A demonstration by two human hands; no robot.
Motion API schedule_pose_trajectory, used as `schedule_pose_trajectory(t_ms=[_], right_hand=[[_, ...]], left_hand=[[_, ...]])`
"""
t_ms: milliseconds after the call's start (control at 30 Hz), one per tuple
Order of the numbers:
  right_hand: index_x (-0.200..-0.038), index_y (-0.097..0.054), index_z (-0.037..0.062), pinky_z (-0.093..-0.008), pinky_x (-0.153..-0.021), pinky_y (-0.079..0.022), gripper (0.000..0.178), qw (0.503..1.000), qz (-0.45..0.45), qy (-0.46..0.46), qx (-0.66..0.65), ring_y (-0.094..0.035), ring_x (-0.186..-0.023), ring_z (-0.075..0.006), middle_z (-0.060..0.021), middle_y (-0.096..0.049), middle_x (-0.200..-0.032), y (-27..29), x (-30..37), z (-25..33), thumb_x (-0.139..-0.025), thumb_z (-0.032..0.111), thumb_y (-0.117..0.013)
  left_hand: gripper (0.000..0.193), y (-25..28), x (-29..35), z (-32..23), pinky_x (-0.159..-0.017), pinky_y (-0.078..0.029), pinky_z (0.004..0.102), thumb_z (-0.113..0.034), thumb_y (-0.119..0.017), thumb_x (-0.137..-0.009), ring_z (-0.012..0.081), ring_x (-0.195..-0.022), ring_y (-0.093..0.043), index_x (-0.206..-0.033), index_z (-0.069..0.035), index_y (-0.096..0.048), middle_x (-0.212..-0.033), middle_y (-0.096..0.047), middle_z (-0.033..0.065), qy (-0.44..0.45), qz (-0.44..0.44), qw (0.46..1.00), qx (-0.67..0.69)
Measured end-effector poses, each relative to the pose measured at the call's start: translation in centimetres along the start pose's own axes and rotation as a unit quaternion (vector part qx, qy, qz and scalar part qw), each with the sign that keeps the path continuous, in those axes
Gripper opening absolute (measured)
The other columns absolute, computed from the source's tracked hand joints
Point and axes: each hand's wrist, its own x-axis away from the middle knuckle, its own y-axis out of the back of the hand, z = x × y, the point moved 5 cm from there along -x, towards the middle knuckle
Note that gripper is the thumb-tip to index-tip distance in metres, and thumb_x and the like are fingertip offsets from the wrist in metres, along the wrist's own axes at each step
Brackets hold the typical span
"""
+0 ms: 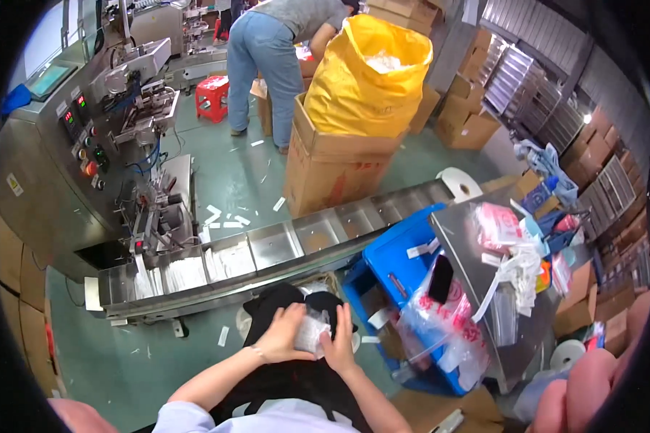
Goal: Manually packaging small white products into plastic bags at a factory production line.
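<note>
Between my two hands, above my lap, is a clear plastic pack with white contents (311,334). My left hand (282,333) presses against its left side, fingers bent over the top edge. On the other side my right hand (339,340) has its thumb against the pack and its fingers pointing up. What exactly lies inside the pack is too small to tell. Beyond my hands runs a metal conveyor (275,247) divided into compartments. White flat strips or sachets (229,261) fill several compartments at its left end.
A blue bin (395,245) and a metal table (477,289) with plastic bags and gloves stand at the right. A machine (58,151) is on the left. Behind the conveyor are a carton (336,162) with a yellow sack (368,86), a red stool (211,98) and a bending person (271,54).
</note>
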Motion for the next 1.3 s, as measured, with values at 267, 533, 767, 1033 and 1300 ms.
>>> schedule_pose_trajectory(t_ms=[267, 533, 767, 1033, 1300], right_hand=[[-0.101, -0.057, -0.0055, -0.0333, -0.083, -0.047, 0.034, 0.951, 0.13, -0.065, -0.272, -0.06, -0.094, -0.0258, -0.0182, -0.06, -0.102, -6.2, -9.9, 4.8, -0.083, 0.023, -0.062], [-0.115, -0.047, -0.009, -0.0388, -0.089, -0.045, 0.07, 0.946, 0.289, -0.069, -0.132, -0.055, -0.104, -0.038, -0.0288, -0.056, -0.107, -26.4, -14.2, 2.6, -0.069, 0.038, -0.072], [-0.133, -0.026, -0.0067, -0.042, -0.099, -0.035, 0.108, 0.896, 0.358, -0.243, 0.098, -0.036, -0.126, -0.0358, -0.0275, -0.034, -0.135, -32.1, -15.2, 2.2, -0.058, 0.052, -0.078], [-0.138, -0.01, -0.0065, -0.0436, -0.106, -0.023, 0.128, 0.839, 0.38, -0.364, 0.136, -0.023, -0.133, -0.0314, -0.02, -0.023, -0.143, -32.8, -15.2, -0.2, -0.051, 0.056, -0.08], [-0.135, -0.019, -0.0056, -0.0424, -0.105, -0.026, 0.126, 0.846, 0.362, -0.372, 0.121, -0.027, -0.13, -0.0319, -0.0214, -0.031, -0.138, -34.0, -15.3, 0.9, -0.045, 0.058, -0.081]], left_hand=[[0.038, 8.1, 7.1, 17.3, -0.087, -0.04, 0.039, -0.017, -0.059, -0.082, 0.0317, -0.095, -0.051, -0.113, 0.004, -0.05, -0.105, -0.051, 0.0192, 0.363, -0.369, 0.854, 0.045], [0.029, 7.1, 8.7, 21.7, -0.081, -0.042, 0.0379, -0.014, -0.056, -0.083, 0.0316, -0.09, -0.052, -0.105, 0.005, -0.055, -0.095, -0.054, 0.0197, 0.453, -0.31, 0.835, 0.046], [0.029, 8.8, 8.5, 24.9, -0.081, -0.043, 0.0364, -0.013, -0.058, -0.081, 0.0306, -0.088, -0.053, -0.104, 0.004, -0.056, -0.095, -0.054, 0.0184, 0.375, -0.39, 0.841, 0.006], [0.033, 8.2, 7.8, 26.1, -0.081, -0.044, 0.0356, -0.016, -0.061, -0.08, 0.029, -0.09, -0.055, -0.106, 0.004, -0.056, -0.098, -0.056, 0.0175, 0.425, -0.391, 0.814, 0.056], [0.04, 6.3, 10.9, 29.7, -0.086, -0.044, 0.0347, -0.018, -0.062, -0.079, 0.0298, -0.094, -0.056, -0.111, 0.005, -0.055, -0.102, -0.058, 0.0193, 0.48, -0.399, 0.769, 0.137]])
